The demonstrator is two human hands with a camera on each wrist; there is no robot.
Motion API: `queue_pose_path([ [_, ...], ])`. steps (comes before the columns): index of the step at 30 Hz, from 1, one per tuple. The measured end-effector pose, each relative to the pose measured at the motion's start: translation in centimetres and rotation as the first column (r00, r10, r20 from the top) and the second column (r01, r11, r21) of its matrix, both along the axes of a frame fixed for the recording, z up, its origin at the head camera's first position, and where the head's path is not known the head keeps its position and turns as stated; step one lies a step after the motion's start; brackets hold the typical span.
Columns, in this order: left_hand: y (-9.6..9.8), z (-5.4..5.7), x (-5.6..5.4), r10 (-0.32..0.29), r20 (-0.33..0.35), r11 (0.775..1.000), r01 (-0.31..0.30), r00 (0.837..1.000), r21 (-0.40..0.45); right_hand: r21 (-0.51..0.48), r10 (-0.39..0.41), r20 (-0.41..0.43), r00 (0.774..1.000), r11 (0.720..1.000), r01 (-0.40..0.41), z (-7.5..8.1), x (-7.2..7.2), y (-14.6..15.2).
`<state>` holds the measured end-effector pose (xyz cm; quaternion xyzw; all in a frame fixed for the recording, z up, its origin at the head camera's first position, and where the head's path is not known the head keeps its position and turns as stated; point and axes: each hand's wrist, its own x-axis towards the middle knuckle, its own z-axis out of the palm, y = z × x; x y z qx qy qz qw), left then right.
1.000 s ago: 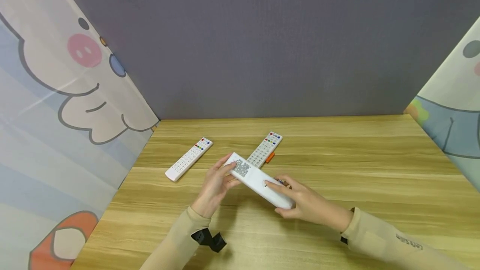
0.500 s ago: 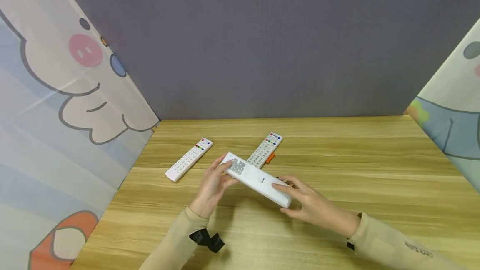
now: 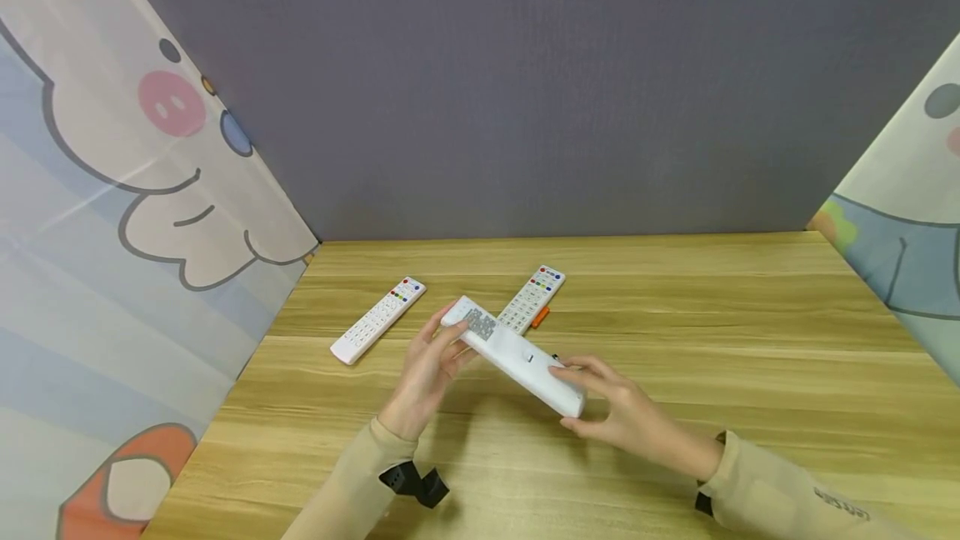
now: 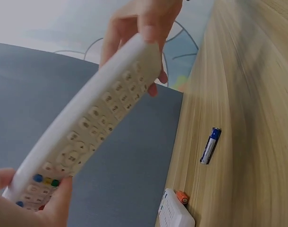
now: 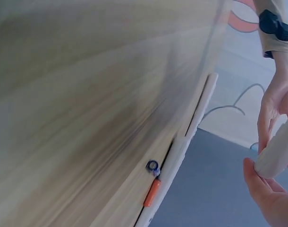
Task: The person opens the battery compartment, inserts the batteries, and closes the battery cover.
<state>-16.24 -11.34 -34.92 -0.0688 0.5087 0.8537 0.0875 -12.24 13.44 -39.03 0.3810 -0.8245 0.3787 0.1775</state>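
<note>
Above the table, both hands hold a white remote control (image 3: 517,361), its back turned up in the head view. A grey label and a small latch show on that back. My left hand (image 3: 422,377) grips its upper left end, with the thumb over the label. At the lower right end, my right hand (image 3: 630,411) holds it between thumb and fingers. The left wrist view shows the remote's button side, with both hands at its ends. A blue and silver battery (image 4: 210,146) lies on the table below, mostly hidden in the head view.
A second white remote (image 3: 378,320) lies at the left of the wooden table (image 3: 750,340). A third remote (image 3: 531,300) lies behind the held one, partly covered by it, with an orange battery (image 3: 541,317) beside it. A dark grey panel (image 3: 555,90) stands at the back.
My right hand has slid slightly right along the back of the remote, uncovering the latch. The remote has shifted and tilted slightly. My left hand keeps its hold.
</note>
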Motion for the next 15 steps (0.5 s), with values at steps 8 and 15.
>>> queue_pose_path([
  [8,0.2,0.1,0.4,-0.025,-0.124,0.999,0.028,0.992,0.027,-0.120,0.019,0.258,0.966,0.993,0.013,0.2,0.9,-0.3],
  [15,0.7,0.3,0.9,0.029,-0.149,0.999,-0.024,0.988,0.036,-0.305,0.160,0.445,0.881,0.952,-0.019,0.5,1.4,-0.7],
])
